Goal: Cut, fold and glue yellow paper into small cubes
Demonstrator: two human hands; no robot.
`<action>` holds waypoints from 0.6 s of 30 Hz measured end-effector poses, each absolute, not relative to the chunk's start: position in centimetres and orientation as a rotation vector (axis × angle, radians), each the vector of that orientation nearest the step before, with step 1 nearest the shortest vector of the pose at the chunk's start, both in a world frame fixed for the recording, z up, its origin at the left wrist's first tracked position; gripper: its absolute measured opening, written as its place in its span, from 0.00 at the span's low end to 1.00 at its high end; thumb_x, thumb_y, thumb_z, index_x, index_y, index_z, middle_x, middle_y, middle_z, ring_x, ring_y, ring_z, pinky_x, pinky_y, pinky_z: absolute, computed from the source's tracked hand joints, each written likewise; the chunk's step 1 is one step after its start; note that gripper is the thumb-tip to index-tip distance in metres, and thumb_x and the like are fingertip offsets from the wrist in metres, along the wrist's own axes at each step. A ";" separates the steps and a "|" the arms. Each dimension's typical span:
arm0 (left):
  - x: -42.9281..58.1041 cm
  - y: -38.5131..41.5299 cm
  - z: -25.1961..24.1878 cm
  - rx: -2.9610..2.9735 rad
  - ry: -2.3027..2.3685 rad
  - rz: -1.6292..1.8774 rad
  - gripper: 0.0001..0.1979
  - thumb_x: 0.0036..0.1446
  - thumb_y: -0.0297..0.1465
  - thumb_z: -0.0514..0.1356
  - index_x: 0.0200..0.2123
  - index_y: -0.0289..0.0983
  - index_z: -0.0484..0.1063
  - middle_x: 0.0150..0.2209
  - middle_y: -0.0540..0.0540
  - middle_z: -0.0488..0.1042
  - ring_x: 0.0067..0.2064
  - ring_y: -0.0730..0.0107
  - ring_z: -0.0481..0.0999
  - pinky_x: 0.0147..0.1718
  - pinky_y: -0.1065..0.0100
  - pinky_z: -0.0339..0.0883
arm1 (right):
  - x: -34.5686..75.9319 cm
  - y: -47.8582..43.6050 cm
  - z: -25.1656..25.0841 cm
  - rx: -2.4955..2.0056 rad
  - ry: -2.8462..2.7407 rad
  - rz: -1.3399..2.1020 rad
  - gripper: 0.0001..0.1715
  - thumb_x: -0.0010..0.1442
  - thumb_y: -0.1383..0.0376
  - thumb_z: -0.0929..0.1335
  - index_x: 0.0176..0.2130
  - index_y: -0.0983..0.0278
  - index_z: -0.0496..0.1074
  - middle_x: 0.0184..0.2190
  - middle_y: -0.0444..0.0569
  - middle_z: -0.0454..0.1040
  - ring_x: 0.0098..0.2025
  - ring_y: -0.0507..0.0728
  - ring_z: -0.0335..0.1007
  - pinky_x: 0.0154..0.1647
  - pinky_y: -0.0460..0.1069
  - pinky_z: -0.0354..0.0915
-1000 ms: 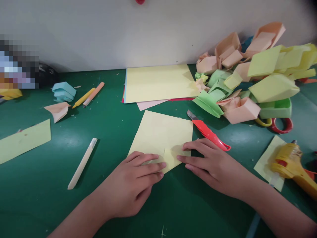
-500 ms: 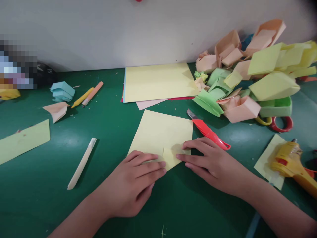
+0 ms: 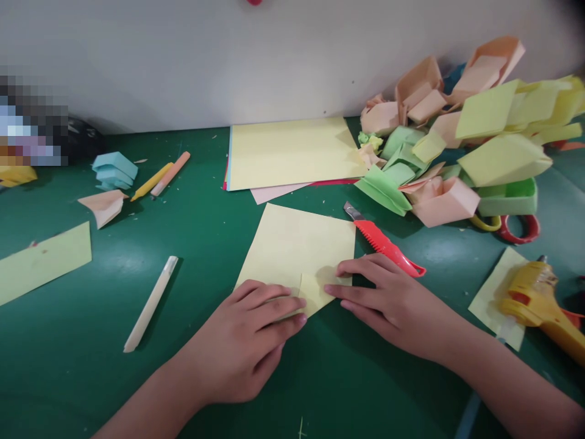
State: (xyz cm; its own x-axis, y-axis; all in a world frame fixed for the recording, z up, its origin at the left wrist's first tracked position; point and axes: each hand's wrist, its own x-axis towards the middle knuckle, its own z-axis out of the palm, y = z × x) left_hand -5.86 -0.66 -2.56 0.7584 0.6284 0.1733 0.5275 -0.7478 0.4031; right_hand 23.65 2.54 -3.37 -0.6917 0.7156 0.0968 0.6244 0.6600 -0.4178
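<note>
A pale yellow sheet of paper (image 3: 301, 244) lies on the green table, with a small folded flap (image 3: 314, 294) at its near edge. My left hand (image 3: 253, 332) rests over the near left part of the sheet, fingers stretched out and fingertips close to the flap. On the other side, my right hand (image 3: 388, 299) touches the flap and the sheet's right edge with spread fingertips. Neither hand is closed round anything. A red utility knife (image 3: 384, 244), blade showing, lies just beyond my right hand and against the sheet's right corner.
Stacked coloured paper (image 3: 292, 155) lies by the wall. Folded paper pieces (image 3: 448, 192) pile up at the right, above scissors handles (image 3: 518, 230). A yellow glue gun (image 3: 525, 299) sits on paper. Leftward are a rolled paper stick (image 3: 150, 305), two markers (image 3: 159, 178) and a green strip (image 3: 46, 262).
The fingers of my left hand have spread slightly apart over the near edge. My right hand and the sheet stay in place.
</note>
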 end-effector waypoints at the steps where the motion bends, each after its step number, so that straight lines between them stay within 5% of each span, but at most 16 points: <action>1: -5.8 -0.7 -2.5 2.629 0.894 0.426 0.18 0.65 0.24 0.55 0.56 0.39 0.74 0.58 0.48 0.76 0.59 0.59 0.71 0.56 0.56 0.64 | 23.6 2.5 -3.4 -1.080 -2.625 0.523 0.18 0.70 0.63 0.64 0.55 0.53 0.75 0.56 0.51 0.70 0.56 0.62 0.66 0.54 0.61 0.70; 11: -5.6 -0.7 -2.1 2.672 0.912 0.415 0.16 0.66 0.26 0.56 0.53 0.40 0.76 0.57 0.49 0.77 0.58 0.58 0.73 0.54 0.56 0.66 | 23.6 2.5 -3.4 -1.072 -2.643 0.498 0.18 0.70 0.62 0.63 0.56 0.53 0.75 0.56 0.51 0.70 0.55 0.62 0.66 0.54 0.61 0.70; 18: -5.3 -1.0 -1.7 2.705 0.981 0.338 0.16 0.68 0.27 0.54 0.53 0.42 0.76 0.57 0.52 0.77 0.56 0.57 0.73 0.54 0.53 0.64 | 22.9 1.9 -2.8 -0.962 -2.762 0.341 0.25 0.68 0.60 0.66 0.62 0.42 0.68 0.66 0.47 0.62 0.59 0.67 0.61 0.56 0.68 0.67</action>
State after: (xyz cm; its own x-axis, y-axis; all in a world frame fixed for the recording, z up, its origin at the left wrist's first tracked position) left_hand -5.30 -0.96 -1.73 0.7474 0.6511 0.1324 0.5945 -0.7443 0.3043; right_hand 22.93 1.94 -2.79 -0.7693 0.6297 0.1085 0.5844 0.7620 -0.2788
